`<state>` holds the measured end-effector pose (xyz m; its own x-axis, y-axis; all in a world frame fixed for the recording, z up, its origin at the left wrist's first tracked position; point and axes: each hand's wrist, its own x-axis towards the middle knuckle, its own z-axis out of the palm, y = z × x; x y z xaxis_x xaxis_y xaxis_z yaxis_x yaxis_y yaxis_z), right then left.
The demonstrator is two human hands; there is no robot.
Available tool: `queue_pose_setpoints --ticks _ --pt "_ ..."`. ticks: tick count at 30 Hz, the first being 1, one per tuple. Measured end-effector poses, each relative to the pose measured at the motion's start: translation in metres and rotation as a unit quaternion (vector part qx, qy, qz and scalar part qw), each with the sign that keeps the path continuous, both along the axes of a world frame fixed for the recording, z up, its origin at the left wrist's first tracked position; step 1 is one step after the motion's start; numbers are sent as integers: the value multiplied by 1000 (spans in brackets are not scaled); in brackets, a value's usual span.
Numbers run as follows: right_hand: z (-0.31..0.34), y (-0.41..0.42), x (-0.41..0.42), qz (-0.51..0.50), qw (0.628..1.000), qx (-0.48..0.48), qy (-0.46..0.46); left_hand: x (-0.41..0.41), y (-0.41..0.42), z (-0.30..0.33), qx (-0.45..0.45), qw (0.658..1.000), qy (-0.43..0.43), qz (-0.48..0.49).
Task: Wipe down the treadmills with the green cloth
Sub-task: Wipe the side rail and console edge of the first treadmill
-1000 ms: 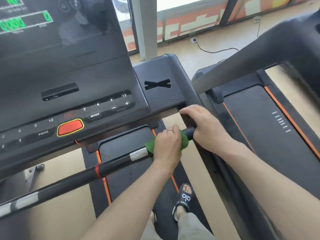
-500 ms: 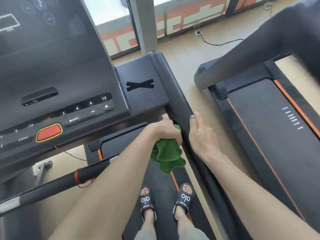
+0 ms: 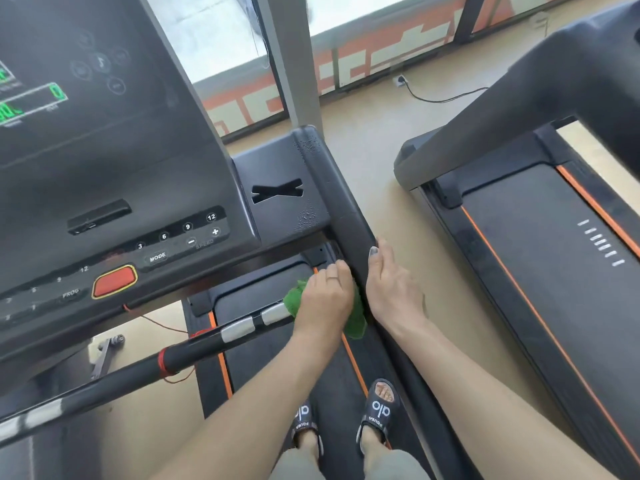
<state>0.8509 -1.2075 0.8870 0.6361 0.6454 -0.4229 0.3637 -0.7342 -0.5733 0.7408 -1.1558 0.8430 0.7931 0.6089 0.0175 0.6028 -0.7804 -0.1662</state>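
Crumpled green cloth (image 3: 294, 299) gripped under left hand (image 3: 323, 299) on black front handlebar (image 3: 207, 344); right hand (image 3: 393, 289), fingers relaxed, resting against black side rail (image 3: 346, 216).

**One head view, looking down over the treadmill**

You see everything from a single wide-angle camera worn on your head, tilted forward and down. It sits close above the console (image 3: 114, 188) and side rail (image 3: 349, 216), takes in your feet, and reaches the neighbouring treadmill (image 3: 540, 258) at right.
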Motion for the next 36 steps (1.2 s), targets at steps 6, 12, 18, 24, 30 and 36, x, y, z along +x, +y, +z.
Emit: queue_pose_setpoints --ticks 6,12,18,24,30,36 --pt "-6 1 2 6 1000 0 -11 18 52 32 -322 939 72 100" --pt "-6 1 5 14 1000 14 -12 20 75 40 -550 818 66 153" --pt "-3 1 7 17 1000 5 16 0 32 30 -177 982 65 -11" --pt "32 34 15 -68 985 156 24 -6 74 65 -219 964 101 -113" --pt "45 66 6 -126 970 206 18 -14 144 104 -93 977 -173 -86" --pt "34 85 -11 -72 976 205 12 -4 142 67 -168 985 -46 -11"
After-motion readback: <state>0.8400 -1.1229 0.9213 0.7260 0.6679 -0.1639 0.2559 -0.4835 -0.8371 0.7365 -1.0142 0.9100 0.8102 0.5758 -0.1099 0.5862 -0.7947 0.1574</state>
